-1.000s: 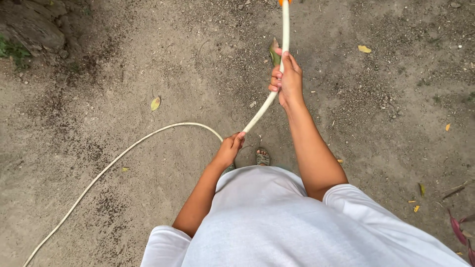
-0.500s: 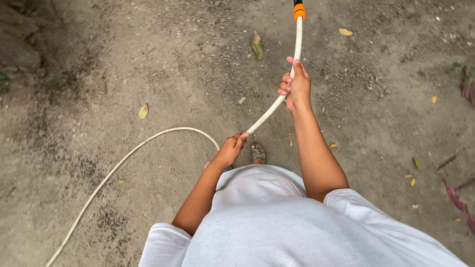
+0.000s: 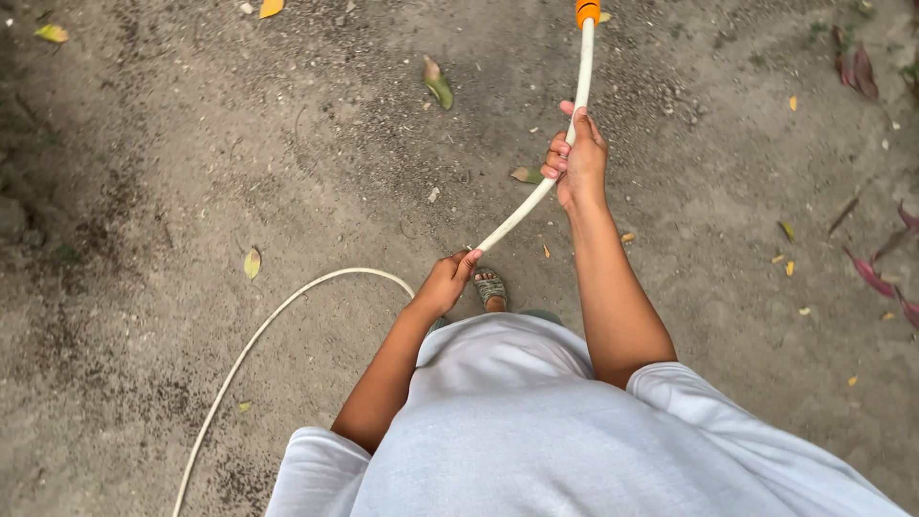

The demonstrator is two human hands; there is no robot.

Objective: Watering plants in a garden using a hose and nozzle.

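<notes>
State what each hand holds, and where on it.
Both grip the white hose: right hand below its orange fitting, left hand lower down.

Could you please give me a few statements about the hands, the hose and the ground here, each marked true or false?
1. Both hands grip the white hose. True: the right hand holds it farther out, the left hand nearer the body.
2. The orange fitting is inside the left hand's grip. False: it sits beyond the right hand, at the frame's top edge.
3. The hose trails off across the dirt ground on the person's left. True.
4. The person stands on grass. False: bare dirt with scattered leaves.
</notes>
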